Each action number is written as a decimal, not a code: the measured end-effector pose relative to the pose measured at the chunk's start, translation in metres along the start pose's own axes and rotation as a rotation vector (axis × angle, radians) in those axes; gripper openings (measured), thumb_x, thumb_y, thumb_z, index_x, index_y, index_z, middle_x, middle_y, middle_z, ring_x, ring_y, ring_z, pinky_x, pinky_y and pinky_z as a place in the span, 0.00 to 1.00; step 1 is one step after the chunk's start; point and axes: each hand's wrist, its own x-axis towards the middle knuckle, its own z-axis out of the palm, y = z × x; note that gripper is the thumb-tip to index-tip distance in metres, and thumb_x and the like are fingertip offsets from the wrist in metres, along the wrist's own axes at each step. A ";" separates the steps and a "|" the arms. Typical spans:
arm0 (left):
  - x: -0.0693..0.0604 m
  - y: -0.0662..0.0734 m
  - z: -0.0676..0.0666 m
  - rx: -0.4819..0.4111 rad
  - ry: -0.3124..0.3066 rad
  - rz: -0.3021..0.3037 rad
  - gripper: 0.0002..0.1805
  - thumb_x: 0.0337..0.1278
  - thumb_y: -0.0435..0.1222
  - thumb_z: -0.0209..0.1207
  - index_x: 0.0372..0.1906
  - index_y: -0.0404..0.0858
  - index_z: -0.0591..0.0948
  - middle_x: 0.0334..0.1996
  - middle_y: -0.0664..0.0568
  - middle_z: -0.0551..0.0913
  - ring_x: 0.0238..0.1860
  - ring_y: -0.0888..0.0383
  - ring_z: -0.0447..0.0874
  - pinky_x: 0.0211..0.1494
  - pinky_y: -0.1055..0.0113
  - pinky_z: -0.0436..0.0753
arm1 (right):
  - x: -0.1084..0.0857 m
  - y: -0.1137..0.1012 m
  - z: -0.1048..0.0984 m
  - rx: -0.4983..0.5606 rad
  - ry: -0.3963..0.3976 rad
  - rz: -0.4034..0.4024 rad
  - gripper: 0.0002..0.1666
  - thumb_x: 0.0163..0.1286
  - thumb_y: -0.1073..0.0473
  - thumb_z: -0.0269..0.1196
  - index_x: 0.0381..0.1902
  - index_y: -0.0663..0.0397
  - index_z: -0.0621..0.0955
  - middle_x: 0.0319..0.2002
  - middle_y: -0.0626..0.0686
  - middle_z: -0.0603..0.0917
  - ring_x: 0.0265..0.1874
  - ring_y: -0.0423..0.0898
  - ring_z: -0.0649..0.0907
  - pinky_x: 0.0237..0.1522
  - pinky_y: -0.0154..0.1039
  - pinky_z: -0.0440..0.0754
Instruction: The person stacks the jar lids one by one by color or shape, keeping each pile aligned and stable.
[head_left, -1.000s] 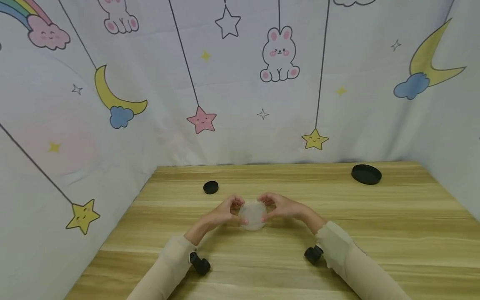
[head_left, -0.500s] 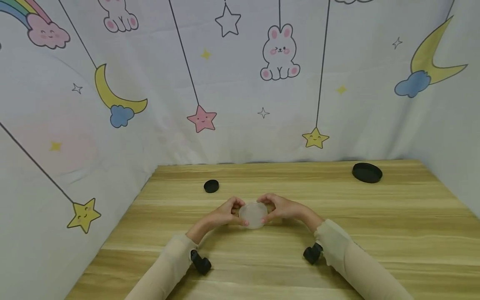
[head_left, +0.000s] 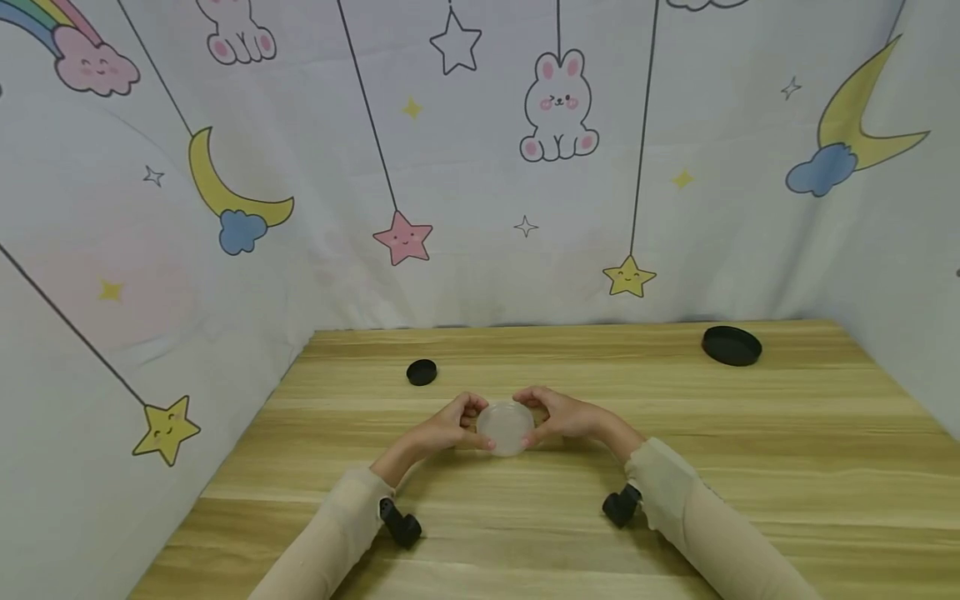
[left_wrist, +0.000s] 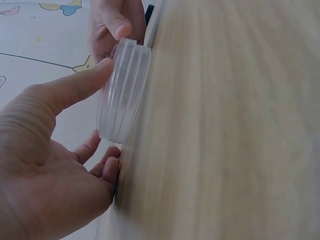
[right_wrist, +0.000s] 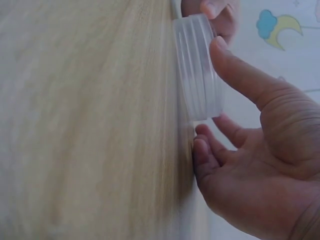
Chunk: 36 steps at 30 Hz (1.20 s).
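A low, round, translucent plastic container (head_left: pixel 506 429) with ridged sides sits at the middle of the wooden table. My left hand (head_left: pixel 453 425) holds its left side, the thumb on the top edge and the other fingers bent round the far side. On the right, my right hand (head_left: pixel 566 417) grips it in the same way. Seen from the left wrist, the container (left_wrist: pixel 125 92) stays level and low over the tabletop; whether its base touches the wood is hard to tell. From the right wrist, the thumb presses the top rim of the container (right_wrist: pixel 200 70).
Farther back on the wooden table (head_left: pixel 525 533) lies a small round black lid-like dish (head_left: pixel 422 372), left of the hands. A larger black shallow round dish (head_left: pixel 732 346) lies at the back right. A printed cloth (head_left: pixel 480 292) hangs behind the table's far edge.
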 end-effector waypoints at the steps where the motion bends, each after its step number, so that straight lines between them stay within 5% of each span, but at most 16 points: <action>1: 0.000 -0.001 0.000 0.000 0.000 0.002 0.36 0.52 0.33 0.69 0.62 0.30 0.63 0.54 0.41 0.69 0.50 0.54 0.71 0.53 0.67 0.74 | 0.000 0.000 0.000 -0.003 0.000 0.005 0.47 0.60 0.59 0.71 0.70 0.66 0.60 0.71 0.65 0.62 0.72 0.62 0.62 0.72 0.59 0.59; 18: 0.002 0.004 -0.001 0.003 0.017 0.000 0.38 0.52 0.33 0.68 0.65 0.30 0.62 0.57 0.39 0.69 0.53 0.52 0.69 0.58 0.61 0.72 | 0.002 0.000 -0.001 0.022 0.008 0.033 0.49 0.60 0.56 0.71 0.73 0.63 0.59 0.73 0.65 0.61 0.72 0.62 0.61 0.73 0.58 0.59; 28: 0.012 0.023 0.001 0.081 0.060 0.007 0.44 0.54 0.38 0.68 0.72 0.36 0.58 0.70 0.34 0.59 0.70 0.37 0.57 0.69 0.39 0.64 | -0.003 -0.007 -0.009 0.038 0.040 -0.010 0.49 0.63 0.57 0.69 0.75 0.61 0.56 0.71 0.69 0.62 0.70 0.66 0.65 0.69 0.60 0.65; 36: 0.030 0.045 0.002 0.091 0.070 0.023 0.47 0.54 0.41 0.68 0.74 0.39 0.56 0.73 0.35 0.56 0.75 0.38 0.51 0.73 0.38 0.57 | -0.016 -0.007 -0.029 0.047 0.126 -0.051 0.49 0.64 0.57 0.68 0.75 0.61 0.56 0.71 0.69 0.62 0.69 0.67 0.66 0.64 0.59 0.72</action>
